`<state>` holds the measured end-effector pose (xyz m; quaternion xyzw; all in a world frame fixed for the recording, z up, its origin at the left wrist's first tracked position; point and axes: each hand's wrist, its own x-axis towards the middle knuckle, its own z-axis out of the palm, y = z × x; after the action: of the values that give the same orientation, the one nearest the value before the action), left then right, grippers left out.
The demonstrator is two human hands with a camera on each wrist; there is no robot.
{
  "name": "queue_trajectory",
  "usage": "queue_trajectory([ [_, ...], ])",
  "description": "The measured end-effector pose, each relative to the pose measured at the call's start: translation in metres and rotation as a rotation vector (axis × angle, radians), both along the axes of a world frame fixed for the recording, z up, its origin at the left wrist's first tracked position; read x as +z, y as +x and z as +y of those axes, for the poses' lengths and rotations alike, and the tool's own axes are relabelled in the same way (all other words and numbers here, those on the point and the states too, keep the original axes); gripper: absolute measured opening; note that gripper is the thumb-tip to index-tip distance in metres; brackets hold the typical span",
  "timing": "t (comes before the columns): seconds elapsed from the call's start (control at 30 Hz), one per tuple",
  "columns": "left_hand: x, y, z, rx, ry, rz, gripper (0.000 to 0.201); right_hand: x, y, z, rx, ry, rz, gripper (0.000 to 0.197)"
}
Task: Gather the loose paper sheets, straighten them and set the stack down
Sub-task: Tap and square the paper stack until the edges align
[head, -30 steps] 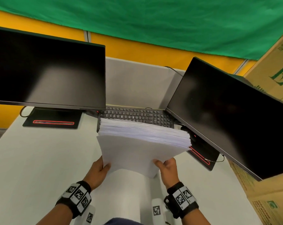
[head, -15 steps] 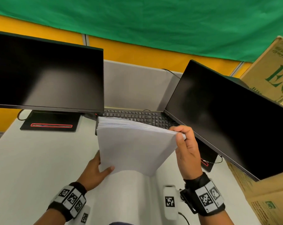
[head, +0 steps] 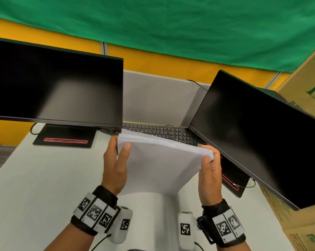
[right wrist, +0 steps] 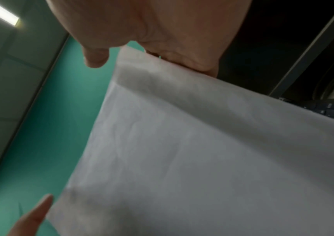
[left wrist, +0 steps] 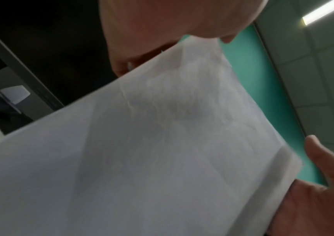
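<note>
A thick stack of white paper sheets (head: 158,163) stands upright on its lower edge on the white desk (head: 35,187), leaning toward me. My left hand (head: 116,160) grips its upper left corner, thumb on the near face and fingers behind. My right hand (head: 210,165) grips the upper right corner in the same way. The sheet edges at the top look roughly level. In the left wrist view the paper (left wrist: 142,151) fills the frame, with my left hand (left wrist: 182,24) above it. In the right wrist view the paper (right wrist: 202,151) runs under my right hand (right wrist: 162,32).
A black keyboard (head: 164,132) lies just behind the stack. A dark monitor (head: 53,87) stands at the left and another monitor (head: 261,134) at the right, tilted inward. Cardboard boxes (head: 306,223) line the desk's right edge. A grey partition (head: 158,98) closes the back.
Both hands moved from the stack's lower corners up to its top corners, the right first, then the left. The fanned top edges have drawn together into a tighter stack.
</note>
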<state>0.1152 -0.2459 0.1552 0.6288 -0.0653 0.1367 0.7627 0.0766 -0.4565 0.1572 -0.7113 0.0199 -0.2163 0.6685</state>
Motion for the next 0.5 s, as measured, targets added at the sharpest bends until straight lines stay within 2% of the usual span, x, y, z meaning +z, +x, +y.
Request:
queue_trajectory([
  [0.07, 0.001, 0.0, -0.003, 0.033, 0.006, -0.037, 0.029, -0.003, 0.0, 0.002, -0.007, 0.005, 0.004, 0.05],
  [0.13, 0.007, 0.002, -0.007, 0.071, 0.013, -0.056, 0.019, -0.004, 0.0, 0.005, -0.016, -0.008, 0.025, 0.023],
  [0.2, 0.012, 0.004, -0.012, 0.129, 0.031, -0.045, 0.012, -0.005, 0.001, 0.008, -0.039, -0.018, 0.048, 0.015],
  [0.37, 0.01, 0.008, -0.016, 0.225, -0.042, 0.039, 0.028, -0.001, 0.002, 0.014, -0.1, -0.027, 0.08, 0.024],
  [0.4, 0.01, 0.009, -0.017, 0.229, -0.059, 0.051, 0.028, 0.0, 0.001, 0.016, -0.121, -0.02, 0.078, 0.031],
  [0.5, 0.014, 0.007, -0.021, 0.241, -0.061, 0.052, 0.037, 0.003, 0.001, 0.02, -0.178, 0.068, 0.117, 0.07],
])
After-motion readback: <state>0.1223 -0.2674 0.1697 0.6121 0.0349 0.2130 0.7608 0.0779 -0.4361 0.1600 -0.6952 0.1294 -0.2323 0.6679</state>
